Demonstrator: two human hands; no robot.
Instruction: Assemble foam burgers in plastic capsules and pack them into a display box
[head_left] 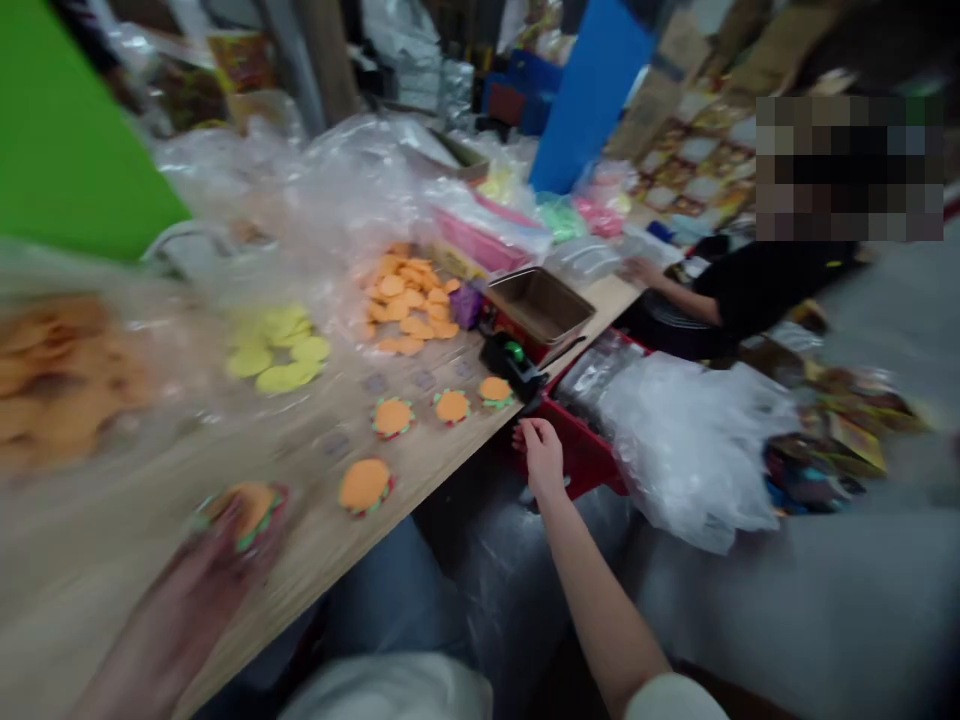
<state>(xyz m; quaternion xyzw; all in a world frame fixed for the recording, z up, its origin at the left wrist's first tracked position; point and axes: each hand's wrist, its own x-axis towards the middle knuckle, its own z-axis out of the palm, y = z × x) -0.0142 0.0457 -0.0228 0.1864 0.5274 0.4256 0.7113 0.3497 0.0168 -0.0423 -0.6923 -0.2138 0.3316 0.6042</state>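
Observation:
My left hand (214, 560), smeared by motion, is closed around a toy burger (259, 505) over the table's left part. The burger has an orange top with green and red layers below. To its right another, larger-looking toy burger (366, 486) lies near the table edge. Several smaller ones form a row behind it, among them a toy burger (392, 417). My right hand (543, 455) hangs just off the table edge beside a red bin (574, 455). Its fingers are pinched together; whether something small is in them is hidden. A black tape dispenser (506, 360) stands close by.
Piles of orange discs (409, 305) and yellow discs (281, 350) lie in clear bags along the back. A brown-lined tin (540, 305) stands on the table (307, 545). Clear plastic bags (690, 450) spill from the red bin. A co-worker (780, 290) sits at right.

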